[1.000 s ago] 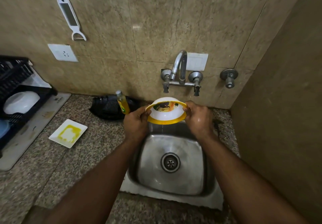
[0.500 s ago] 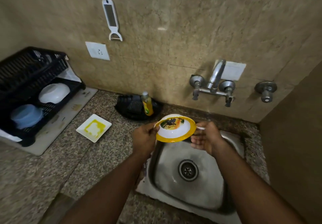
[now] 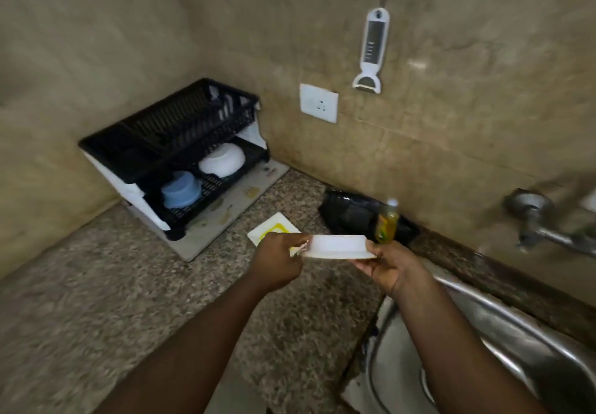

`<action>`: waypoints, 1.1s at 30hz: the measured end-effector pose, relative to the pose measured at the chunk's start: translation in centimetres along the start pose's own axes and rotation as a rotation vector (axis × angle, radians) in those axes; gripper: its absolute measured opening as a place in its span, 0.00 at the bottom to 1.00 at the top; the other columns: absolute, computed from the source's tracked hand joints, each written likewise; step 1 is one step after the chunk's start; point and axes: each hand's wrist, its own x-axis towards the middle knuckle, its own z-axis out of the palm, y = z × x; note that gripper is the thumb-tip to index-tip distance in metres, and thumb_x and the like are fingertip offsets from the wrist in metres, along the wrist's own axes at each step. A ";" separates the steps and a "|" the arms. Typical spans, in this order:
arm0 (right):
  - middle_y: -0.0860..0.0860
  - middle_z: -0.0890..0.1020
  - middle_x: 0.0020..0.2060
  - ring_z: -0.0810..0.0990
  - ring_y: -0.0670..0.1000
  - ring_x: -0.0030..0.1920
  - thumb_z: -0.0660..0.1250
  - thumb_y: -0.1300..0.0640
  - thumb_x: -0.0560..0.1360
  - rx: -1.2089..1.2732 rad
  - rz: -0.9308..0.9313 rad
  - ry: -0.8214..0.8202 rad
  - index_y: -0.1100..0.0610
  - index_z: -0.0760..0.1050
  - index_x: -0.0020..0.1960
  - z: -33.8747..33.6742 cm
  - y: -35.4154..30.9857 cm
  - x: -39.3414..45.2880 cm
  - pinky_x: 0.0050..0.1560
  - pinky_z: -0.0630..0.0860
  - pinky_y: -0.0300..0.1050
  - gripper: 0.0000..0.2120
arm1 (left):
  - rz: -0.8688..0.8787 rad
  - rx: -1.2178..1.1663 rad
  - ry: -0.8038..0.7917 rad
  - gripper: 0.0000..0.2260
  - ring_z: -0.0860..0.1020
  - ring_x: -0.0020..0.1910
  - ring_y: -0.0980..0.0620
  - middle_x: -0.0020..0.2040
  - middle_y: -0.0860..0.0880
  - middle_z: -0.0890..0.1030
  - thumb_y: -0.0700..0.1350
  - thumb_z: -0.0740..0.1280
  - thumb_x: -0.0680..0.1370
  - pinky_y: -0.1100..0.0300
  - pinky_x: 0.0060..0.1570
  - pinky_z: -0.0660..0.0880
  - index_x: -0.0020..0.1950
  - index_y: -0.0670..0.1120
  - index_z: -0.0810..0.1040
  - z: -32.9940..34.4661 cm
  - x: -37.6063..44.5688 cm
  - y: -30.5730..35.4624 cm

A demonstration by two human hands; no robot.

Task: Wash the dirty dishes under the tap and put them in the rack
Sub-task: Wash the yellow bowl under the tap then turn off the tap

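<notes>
A white bowl (image 3: 337, 246), turned bottom up, hangs over the counter left of the steel sink (image 3: 503, 342). My left hand (image 3: 277, 263) grips its left rim. My right hand (image 3: 392, 267) supports its right edge with the fingers under it. The black two-tier rack (image 3: 167, 142) stands at the back left, with a white bowl (image 3: 222, 159) and a blue bowl (image 3: 181, 189) upside down on its lower tier. A white square plate (image 3: 274, 227) smeared yellow lies on the counter behind my left hand. The tap (image 3: 548, 220) is at the right edge, partly cut off.
A soap bottle (image 3: 387, 221) stands in front of a black object (image 3: 354, 213) by the wall. A peeler (image 3: 371, 52) hangs above a wall socket (image 3: 318, 107). The rack sits on a pale mat (image 3: 225, 213). Speckled granite counter (image 3: 113, 291) spreads at the front left.
The bowl has moved left from under the tap, out over the counter, and turned bottom up. My view has swung left, bringing the rack in full and pushing the sink to the right.
</notes>
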 end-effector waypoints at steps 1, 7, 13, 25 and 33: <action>0.65 0.76 0.67 0.74 0.65 0.69 0.59 0.70 0.82 -0.030 -0.001 -0.018 0.67 0.68 0.71 1.7 0.3 0.4 0.68 0.71 0.66 0.17 | -0.036 0.017 -0.011 0.28 0.83 0.60 0.51 0.63 0.51 0.85 0.48 0.66 0.67 0.54 0.59 0.81 0.68 0.53 0.82 -1.6 0.5 -1.1; 0.65 0.75 0.69 0.79 0.63 0.58 0.60 0.68 0.82 -0.107 -0.019 -0.246 0.67 0.66 0.74 14.5 2.5 3.6 0.44 0.84 0.61 0.20 | -0.193 0.273 0.189 0.28 0.81 0.60 0.43 0.62 0.45 0.83 0.58 0.62 0.73 0.50 0.56 0.80 0.70 0.48 0.79 -13.6 4.0 -6.7; 0.61 0.72 0.73 0.72 0.62 0.72 0.60 0.64 0.84 -0.102 -0.108 -0.396 0.63 0.66 0.76 27.8 2.5 6.2 0.57 0.79 0.59 0.21 | -0.279 0.409 0.283 0.27 0.76 0.67 0.40 0.67 0.42 0.79 0.55 0.67 0.79 0.46 0.62 0.78 0.75 0.44 0.72 -24.2 9.8 -12.5; 0.58 0.81 0.58 0.80 0.52 0.43 0.63 0.65 0.83 -0.226 -0.289 -0.231 0.65 0.76 0.61 41.2 -4.9 11.8 0.47 0.78 0.53 0.09 | -0.514 0.400 0.025 0.55 0.70 0.69 0.36 0.69 0.38 0.73 0.80 0.64 0.60 0.43 0.66 0.74 0.77 0.45 0.65 -30.1 22.5 -22.5; 0.52 0.81 0.43 0.79 0.50 0.39 0.65 0.65 0.81 -0.170 -0.413 -0.166 0.60 0.76 0.53 43.8 -5.7 10.6 0.24 0.76 0.40 0.02 | -0.556 0.364 -0.106 0.58 0.56 0.81 0.39 0.81 0.44 0.64 0.83 0.65 0.60 0.27 0.75 0.48 0.82 0.53 0.59 -30.8 25.0 -23.5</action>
